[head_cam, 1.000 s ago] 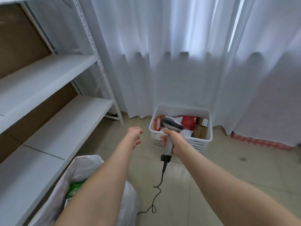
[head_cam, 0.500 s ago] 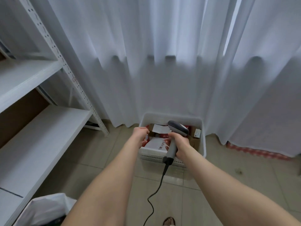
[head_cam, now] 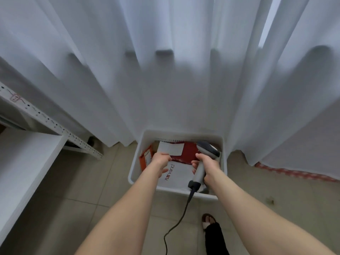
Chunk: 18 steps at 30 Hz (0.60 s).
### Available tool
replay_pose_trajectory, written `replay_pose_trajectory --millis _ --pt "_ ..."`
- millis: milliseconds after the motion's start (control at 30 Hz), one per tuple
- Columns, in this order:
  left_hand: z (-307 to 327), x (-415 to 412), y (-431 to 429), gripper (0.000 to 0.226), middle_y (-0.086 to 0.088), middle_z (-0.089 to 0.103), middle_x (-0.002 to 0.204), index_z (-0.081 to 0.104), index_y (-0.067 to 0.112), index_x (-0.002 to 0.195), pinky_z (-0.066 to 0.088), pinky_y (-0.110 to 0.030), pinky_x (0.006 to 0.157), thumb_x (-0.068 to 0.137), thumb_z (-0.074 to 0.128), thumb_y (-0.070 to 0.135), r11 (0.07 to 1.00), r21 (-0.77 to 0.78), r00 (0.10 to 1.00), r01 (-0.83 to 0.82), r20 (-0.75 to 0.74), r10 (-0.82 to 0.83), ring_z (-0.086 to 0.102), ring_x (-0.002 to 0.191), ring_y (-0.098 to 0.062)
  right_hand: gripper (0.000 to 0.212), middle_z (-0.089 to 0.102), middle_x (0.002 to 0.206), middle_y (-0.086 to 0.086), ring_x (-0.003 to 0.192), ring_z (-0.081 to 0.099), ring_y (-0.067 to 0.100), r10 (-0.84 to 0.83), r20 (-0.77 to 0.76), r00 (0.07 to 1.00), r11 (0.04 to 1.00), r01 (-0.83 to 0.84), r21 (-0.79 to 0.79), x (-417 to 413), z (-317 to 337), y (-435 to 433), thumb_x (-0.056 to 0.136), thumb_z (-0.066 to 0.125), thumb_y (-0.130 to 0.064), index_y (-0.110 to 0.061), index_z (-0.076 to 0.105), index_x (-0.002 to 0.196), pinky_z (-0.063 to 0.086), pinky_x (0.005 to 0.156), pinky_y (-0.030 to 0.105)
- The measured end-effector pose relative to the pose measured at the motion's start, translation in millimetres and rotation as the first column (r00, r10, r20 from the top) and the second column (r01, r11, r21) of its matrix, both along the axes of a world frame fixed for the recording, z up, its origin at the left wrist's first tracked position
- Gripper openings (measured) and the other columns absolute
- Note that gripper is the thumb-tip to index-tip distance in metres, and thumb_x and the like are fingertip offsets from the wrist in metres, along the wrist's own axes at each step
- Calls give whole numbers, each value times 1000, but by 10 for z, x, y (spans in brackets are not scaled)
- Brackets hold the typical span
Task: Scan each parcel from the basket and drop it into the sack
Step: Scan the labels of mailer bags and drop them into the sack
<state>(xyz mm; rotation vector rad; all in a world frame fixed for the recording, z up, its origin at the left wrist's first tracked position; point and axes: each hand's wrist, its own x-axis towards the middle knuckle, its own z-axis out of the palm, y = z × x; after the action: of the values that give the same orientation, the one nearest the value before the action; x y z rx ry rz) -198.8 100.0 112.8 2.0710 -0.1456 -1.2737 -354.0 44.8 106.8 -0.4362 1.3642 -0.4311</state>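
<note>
The right hand (head_cam: 207, 166) is clamped around the grey handle of a barcode scanner (head_cam: 208, 150), whose head points away over a white basket (head_cam: 134, 174) on the floor (head_cam: 73, 181). 1 black cable (head_cam: 184, 208) trails from its base. Just left, the left hand (head_cam: 161, 161) reaches into the basket, fingers curled at the near edge of a red parcel (head_cam: 189, 151); whether it grips cannot be told. Beneath both hands lies a white parcel (head_cam: 176, 178). Left of the left hand stands an orange parcel (head_cam: 145, 160). A white curtain (head_cam: 165, 80) hangs beyond.
</note>
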Motion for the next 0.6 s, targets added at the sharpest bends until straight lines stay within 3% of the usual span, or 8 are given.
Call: replay_pose_trajectory --millis 267,433,500,600 --pt "-957 483 -757 36 -14 52 131 57 9 127 47 -36 91 92 50 0 993 110 999 -38 35 35 47 122 -28 8 67 74 11 67 62 19 149 -11 989 986 -148 69 758 -871 -955 90 65 -12 -4 64 91 56 81 41" --pt "-1681 1077 -912 36 -12 57 120 60 10 125 48 -36 87 90 51 4 984 176 996 -16 88 1 52 113 -27 9 66 76 15 62 61 19 243 12 970 963 -243 116 1454 -1588 -1177 90 66 -10 -3 61 93 55 67 38" --pt "-2011 1337 -925 31 -9 58 111 61 6 122 47 -35 87 92 56 11 978 205 986 32 155 -65 55 107 -26 12 68 77 16 62 63 19 277 27 961 949 -278 146 1729 -1937 -1217 90 66 -11 -3 62 97 56 67 39" --pt "-2563 1738 -954 29 -14 58 126 62 6 121 43 -31 90 95 52 15 890 379 875 254 301 -378 54 117 -29 8 67 78 14 63 63 19 309 51 950 934 -313 172 2065 -2509 -1273 90 66 -12 -5 63 89 57 71 40"
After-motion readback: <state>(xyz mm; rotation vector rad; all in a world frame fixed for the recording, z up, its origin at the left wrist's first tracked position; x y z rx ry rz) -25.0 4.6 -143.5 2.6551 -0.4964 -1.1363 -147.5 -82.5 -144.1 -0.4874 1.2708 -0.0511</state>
